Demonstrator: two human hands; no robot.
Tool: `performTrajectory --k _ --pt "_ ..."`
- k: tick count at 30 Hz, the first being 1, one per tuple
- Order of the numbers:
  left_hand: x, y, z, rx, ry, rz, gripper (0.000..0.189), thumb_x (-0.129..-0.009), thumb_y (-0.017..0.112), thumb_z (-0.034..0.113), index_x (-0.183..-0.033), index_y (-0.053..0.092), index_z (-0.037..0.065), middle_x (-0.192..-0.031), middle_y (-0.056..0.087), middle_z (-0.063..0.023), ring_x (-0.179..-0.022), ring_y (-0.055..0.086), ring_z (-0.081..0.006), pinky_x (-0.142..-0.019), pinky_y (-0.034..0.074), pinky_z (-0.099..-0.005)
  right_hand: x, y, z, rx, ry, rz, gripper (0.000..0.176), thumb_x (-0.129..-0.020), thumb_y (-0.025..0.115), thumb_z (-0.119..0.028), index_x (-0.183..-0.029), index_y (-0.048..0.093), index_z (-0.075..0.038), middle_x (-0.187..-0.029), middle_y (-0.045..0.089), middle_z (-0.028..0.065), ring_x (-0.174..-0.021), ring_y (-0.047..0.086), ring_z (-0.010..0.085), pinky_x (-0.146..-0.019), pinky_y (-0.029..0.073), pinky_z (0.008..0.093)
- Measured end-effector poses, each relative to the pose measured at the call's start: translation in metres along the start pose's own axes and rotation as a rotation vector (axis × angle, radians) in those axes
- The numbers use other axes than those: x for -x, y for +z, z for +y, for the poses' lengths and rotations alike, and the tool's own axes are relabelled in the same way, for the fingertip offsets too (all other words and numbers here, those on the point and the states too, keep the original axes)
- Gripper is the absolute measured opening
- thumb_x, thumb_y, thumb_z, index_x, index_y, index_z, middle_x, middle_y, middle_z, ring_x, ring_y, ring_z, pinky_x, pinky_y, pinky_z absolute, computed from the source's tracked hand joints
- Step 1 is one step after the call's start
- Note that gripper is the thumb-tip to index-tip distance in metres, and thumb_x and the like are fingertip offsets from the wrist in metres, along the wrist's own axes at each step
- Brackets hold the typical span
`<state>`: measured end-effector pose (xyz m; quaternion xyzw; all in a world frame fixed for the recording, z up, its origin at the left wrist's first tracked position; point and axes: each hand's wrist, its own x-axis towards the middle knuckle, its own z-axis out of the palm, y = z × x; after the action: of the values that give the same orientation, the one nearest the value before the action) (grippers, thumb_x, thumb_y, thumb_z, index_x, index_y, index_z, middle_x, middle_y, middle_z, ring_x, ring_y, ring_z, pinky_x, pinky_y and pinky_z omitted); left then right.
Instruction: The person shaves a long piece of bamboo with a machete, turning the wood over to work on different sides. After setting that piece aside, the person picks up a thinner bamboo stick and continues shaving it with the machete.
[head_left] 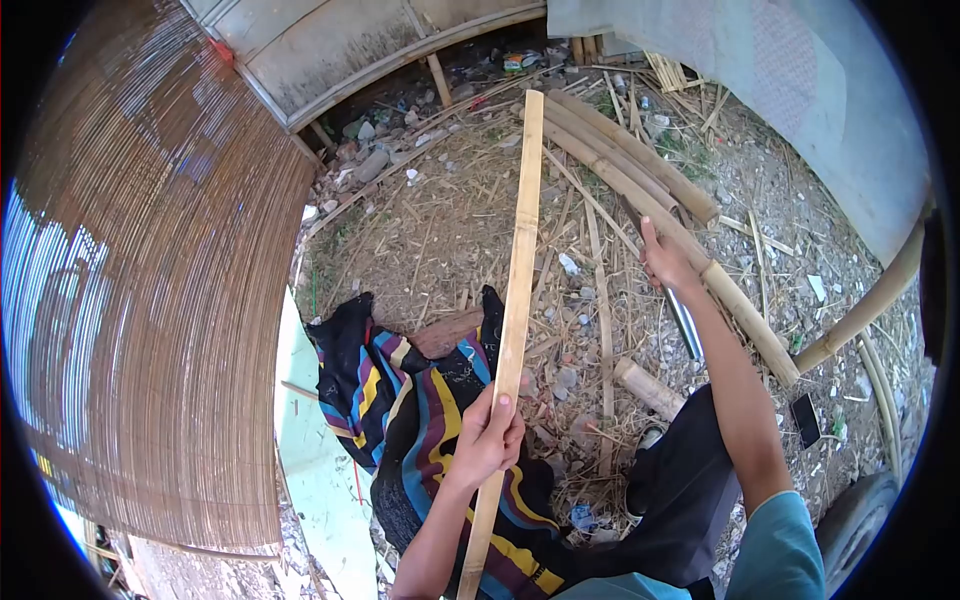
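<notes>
Left hand: the left hand point(487, 440) is wrapping its fingers tightly around the bamboo slat point(521, 250), gripping it low down, with the thumb lying along the front face.
Bamboo slat: it is running as one long, pale, flat strip from the bottom edge of the view, up through the left hand, to a squared end far out over the ground point(440, 230); it is leaning slightly to the right and crossing over the striped cloth point(420, 410).
Right hand: the right hand point(665, 262) is reaching forward at full arm's length, its fingers curling shut on the upper end of the knife point(686, 322) and the thumb pointing up; the handle itself is hiding under the hand.
Knife: its shiny metal blade is trailing back from the right hand toward the person, lying just beside the bamboo poles point(640, 170).
Bamboo poles: several thick round poles are lying together in a slanting bundle, touching one another, to the right of the slat.
Striped cloth: it is lying crumpled, dark with blue, yellow and maroon bands, under the left forearm.
Short bamboo piece point(650, 388): it is lying on the littered ground between the slat and the right arm.
Woven mat point(150, 300): it is filling the left of the view, well apart from both hands.
</notes>
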<state>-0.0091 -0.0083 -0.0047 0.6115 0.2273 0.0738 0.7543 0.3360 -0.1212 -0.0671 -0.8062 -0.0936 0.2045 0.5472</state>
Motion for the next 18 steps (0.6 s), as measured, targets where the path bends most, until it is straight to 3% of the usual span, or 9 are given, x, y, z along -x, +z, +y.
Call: performTrajectory --k 2,3,5,6,10,13,15,18 --pt "0.000 -0.002 0.001 0.019 -0.015 -0.006 0.034 -0.100 0.031 0.032 -0.119 0.045 0.007 -0.055 0.031 0.0019 -0.038 0.027 -0.0047 -0.032 0.026 -0.0207 -0.015 0.007 0.016 0.240 -0.110 0.059 0.074 -0.089 0.033 -0.063 -0.071 0.056 0.005 -0.061 0.056 0.0160 -0.059 0.058 0.0318 -0.063 0.047 0.0388" --pt "-0.001 -0.004 0.002 0.014 -0.018 -0.002 0.035 -0.100 0.031 0.033 -0.114 0.046 0.005 -0.054 0.035 0.0001 -0.037 0.030 -0.0058 -0.033 0.028 -0.0215 -0.011 0.008 0.012 0.241 -0.112 0.057 0.074 -0.089 0.033 -0.063 -0.071 0.056 0.005 -0.061 0.056 0.0160 -0.059 0.058 0.0318 -0.063 0.047 0.0388" --pt "-0.005 -0.004 0.000 0.012 -0.019 0.004 0.037 -0.100 0.030 0.035 -0.109 0.047 0.004 -0.053 0.039 -0.0017 -0.037 0.032 -0.0070 -0.033 0.031 -0.0222 0.014 0.016 -0.009 0.207 -0.213 0.022 0.070 -0.092 0.032 -0.057 -0.078 0.061 0.005 -0.066 0.059 0.0208 -0.074 0.059 0.0381 -0.076 0.045 0.0423" --pt "-0.007 -0.004 -0.001 -0.036 0.033 0.019 0.038 -0.100 0.029 0.035 -0.104 0.047 0.003 -0.054 0.043 -0.0042 -0.036 0.035 -0.0084 -0.033 0.033 -0.0230 0.028 0.019 -0.020 0.209 -0.215 0.018 0.070 -0.092 0.032 -0.057 -0.078 0.061 0.005 -0.066 0.059 0.0208 -0.074 0.059 0.0381 -0.076 0.045 0.0423" --pt "-0.014 -0.007 -0.003 -0.067 0.068 0.047 0.041 -0.100 0.029 0.036 -0.095 0.047 0.000 -0.055 0.050 -0.0093 -0.036 0.042 -0.0117 -0.036 0.038 -0.0247 0.089 0.037 -0.054 0.277 -0.604 -0.153 0.055 -0.096 0.033 -0.045 -0.079 0.060 -0.001 -0.061 0.057 0.0190 -0.061 0.059 0.0335 -0.065 0.047 0.0431" --pt "-0.015 -0.003 0.003 -0.067 0.042 0.088 0.042 -0.100 0.029 0.036 -0.093 0.047 -0.001 -0.054 0.050 -0.0087 -0.035 0.041 -0.0111 -0.034 0.037 -0.0245 0.116 0.054 -0.060 0.353 -0.689 -0.305 0.050 -0.093 0.040 -0.045 -0.077 0.058 -0.001 -0.058 0.057 0.0169 -0.054 0.058 0.0333 -0.056 0.047 0.0428" --pt "-0.014 0.001 0.005 -0.066 0.047 0.105 0.042 -0.100 0.029 0.036 -0.092 0.047 -0.001 -0.053 0.049 -0.0081 -0.034 0.040 -0.0108 -0.034 0.037 -0.0242 0.129 0.067 -0.053 0.407 -1.037 -0.274 0.048 -0.090 0.045 -0.047 -0.078 0.058 -0.003 -0.059 0.059 0.0158 -0.053 0.059 0.0336 -0.051 0.048 0.0421" --pt "-0.016 -0.001 0.001 -0.094 0.079 0.115 0.040 -0.100 0.030 0.035 -0.090 0.046 -0.001 -0.052 0.046 -0.0061 -0.033 0.038 -0.0102 -0.032 0.036 -0.0237 0.148 0.079 -0.051 0.457 -1.068 -0.312 0.048 -0.088 0.048 -0.049 -0.079 0.059 -0.003 -0.060 0.060 0.0158 -0.055 0.061 0.0334 -0.050 0.049 0.0423"
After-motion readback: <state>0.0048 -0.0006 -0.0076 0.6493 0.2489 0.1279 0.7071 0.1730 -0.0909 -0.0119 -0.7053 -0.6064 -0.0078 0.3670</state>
